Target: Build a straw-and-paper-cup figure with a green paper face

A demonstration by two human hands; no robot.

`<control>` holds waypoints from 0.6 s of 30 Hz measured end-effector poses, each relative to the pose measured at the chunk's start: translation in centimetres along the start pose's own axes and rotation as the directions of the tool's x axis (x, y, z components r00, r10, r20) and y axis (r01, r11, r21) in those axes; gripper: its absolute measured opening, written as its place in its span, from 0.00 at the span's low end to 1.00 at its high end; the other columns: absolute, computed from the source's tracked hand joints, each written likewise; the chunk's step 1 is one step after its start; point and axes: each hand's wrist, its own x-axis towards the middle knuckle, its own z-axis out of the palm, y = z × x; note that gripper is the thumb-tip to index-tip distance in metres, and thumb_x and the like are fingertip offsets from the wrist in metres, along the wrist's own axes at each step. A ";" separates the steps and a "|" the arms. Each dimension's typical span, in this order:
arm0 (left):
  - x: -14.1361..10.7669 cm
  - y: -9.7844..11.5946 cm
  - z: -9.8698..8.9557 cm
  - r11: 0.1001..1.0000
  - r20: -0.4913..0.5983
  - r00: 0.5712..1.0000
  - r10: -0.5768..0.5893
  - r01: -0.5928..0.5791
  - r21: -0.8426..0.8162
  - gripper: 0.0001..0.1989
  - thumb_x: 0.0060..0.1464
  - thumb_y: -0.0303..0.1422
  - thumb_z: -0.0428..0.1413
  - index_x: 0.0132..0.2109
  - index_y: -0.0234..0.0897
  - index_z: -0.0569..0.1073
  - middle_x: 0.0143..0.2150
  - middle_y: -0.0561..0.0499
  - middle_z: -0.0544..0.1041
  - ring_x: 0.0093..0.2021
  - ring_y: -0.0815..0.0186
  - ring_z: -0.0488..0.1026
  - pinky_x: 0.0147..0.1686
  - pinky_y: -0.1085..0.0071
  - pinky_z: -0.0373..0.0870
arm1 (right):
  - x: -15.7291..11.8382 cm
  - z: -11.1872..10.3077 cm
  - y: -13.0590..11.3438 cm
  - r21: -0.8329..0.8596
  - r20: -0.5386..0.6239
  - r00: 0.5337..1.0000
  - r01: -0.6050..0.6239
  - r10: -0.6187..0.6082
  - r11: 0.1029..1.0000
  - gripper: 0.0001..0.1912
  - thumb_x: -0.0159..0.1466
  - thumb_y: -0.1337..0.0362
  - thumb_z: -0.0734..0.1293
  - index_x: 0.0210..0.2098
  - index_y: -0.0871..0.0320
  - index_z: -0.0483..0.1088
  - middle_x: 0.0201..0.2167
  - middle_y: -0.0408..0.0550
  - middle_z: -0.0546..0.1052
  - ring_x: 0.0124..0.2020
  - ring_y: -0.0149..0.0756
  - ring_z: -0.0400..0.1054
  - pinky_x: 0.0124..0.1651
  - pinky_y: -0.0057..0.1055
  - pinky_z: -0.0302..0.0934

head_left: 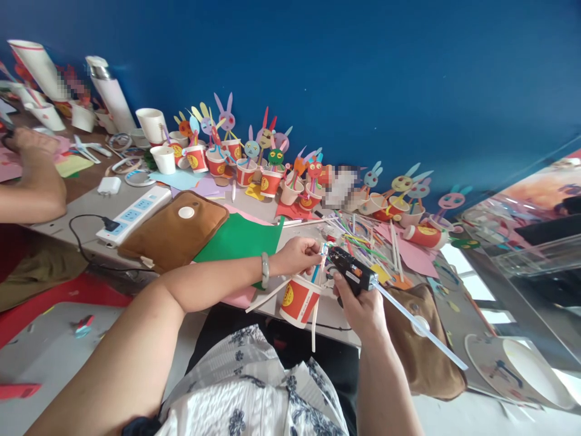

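My right hand (pixel 365 310) is wrapped round the grip of a black hot glue gun (pixel 351 270). A long, pale glue stick (pixel 422 327) sticks out of its back end. The gun's nozzle is at the fingertips of my left hand (pixel 297 257), which are pinched on the top of a thin blue strip (pixel 315 272). That strip rises from a red and white paper cup (pixel 299 301) at the table edge. White strips (pixel 314 330) hang off the cup's sides. My left fingers hide part of the strip's top, and the glue at the nozzle is too small to make out.
Paper cups with rabbit-faced figures (pixel 276 157) line the blue wall. Brown pouches (pixel 175 233) lie on both sides, with green paper (pixel 245 242) and a power strip (pixel 136 215) at left. Coloured sticks (pixel 363 239) are heaped behind the gun. Another person's arm (pixel 36 175) reaches in at far left.
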 end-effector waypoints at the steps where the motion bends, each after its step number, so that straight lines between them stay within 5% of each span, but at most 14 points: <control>1: 0.0 -0.1 0.0 1.000 0.000 1.000 -0.001 0.001 -0.003 0.11 0.54 0.33 0.61 0.30 0.35 0.67 0.16 0.59 0.68 0.16 0.74 0.65 0.18 0.78 0.59 | 0.1 0.0 0.1 0.002 -0.001 1.000 0.003 -0.003 1.000 0.28 0.63 0.41 0.64 0.19 0.57 0.70 0.17 0.47 0.73 0.21 0.37 0.67 0.25 0.31 0.61; 7: 0.0 -0.1 0.0 0.999 0.002 0.999 -0.040 0.040 -0.005 0.10 0.54 0.32 0.61 0.31 0.35 0.68 0.17 0.59 0.69 0.17 0.73 0.66 0.19 0.78 0.61 | -0.2 0.2 0.0 0.037 0.007 1.000 -0.006 0.006 0.999 0.27 0.64 0.42 0.65 0.19 0.56 0.68 0.16 0.45 0.71 0.19 0.34 0.64 0.23 0.30 0.59; 13: 0.2 1.1 -0.6 0.992 -0.049 0.993 -0.106 0.102 -0.070 0.07 0.57 0.29 0.59 0.31 0.35 0.68 0.15 0.59 0.68 0.15 0.75 0.61 0.18 0.78 0.57 | -0.2 -1.3 -0.3 0.165 -0.248 0.964 -0.051 0.092 0.985 0.23 0.64 0.46 0.66 0.23 0.56 0.70 0.20 0.47 0.74 0.23 0.36 0.68 0.29 0.33 0.64; 18: 1.2 2.4 -2.2 0.946 -0.128 0.977 -0.171 0.126 -0.299 0.09 0.57 0.24 0.56 0.29 0.34 0.67 0.17 0.58 0.66 0.16 0.75 0.61 0.19 0.78 0.55 | 0.2 -2.8 1.5 -0.016 -0.229 0.969 -0.100 0.094 0.995 0.16 0.60 0.49 0.68 0.30 0.55 0.72 0.20 0.45 0.73 0.23 0.39 0.68 0.28 0.35 0.62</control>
